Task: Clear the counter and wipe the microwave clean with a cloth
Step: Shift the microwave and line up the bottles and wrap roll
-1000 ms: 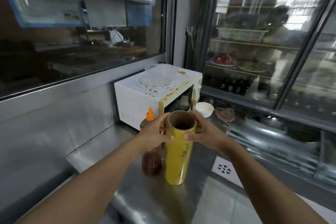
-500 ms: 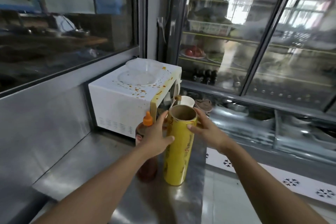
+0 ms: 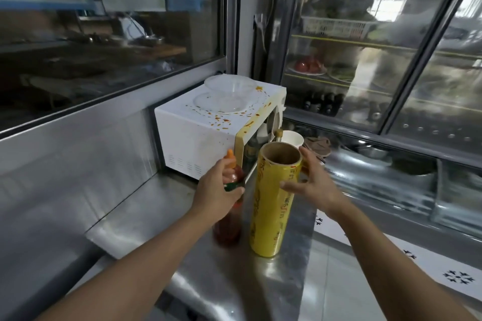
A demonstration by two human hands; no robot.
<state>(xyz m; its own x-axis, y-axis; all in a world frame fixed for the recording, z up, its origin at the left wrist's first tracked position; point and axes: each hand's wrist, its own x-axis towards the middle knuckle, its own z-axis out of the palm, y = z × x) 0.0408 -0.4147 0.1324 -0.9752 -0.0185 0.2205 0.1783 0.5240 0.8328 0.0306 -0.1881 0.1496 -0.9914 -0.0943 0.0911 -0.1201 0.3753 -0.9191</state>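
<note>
Hands are parting now: your left hand [image 3: 217, 191] is leaving the tall yellow roll of cling film [image 3: 273, 203] and is curling round the neck of the orange-capped red sauce bottle [image 3: 229, 206], while your right hand [image 3: 310, 182] is resting loosely spread against the roll's far side. Both things are standing on the steel counter [image 3: 156, 211], so clearing is only beginning. The sauce-spattered white microwave [image 3: 208, 130] (no cloth on it yet) is waiting just behind.
</note>
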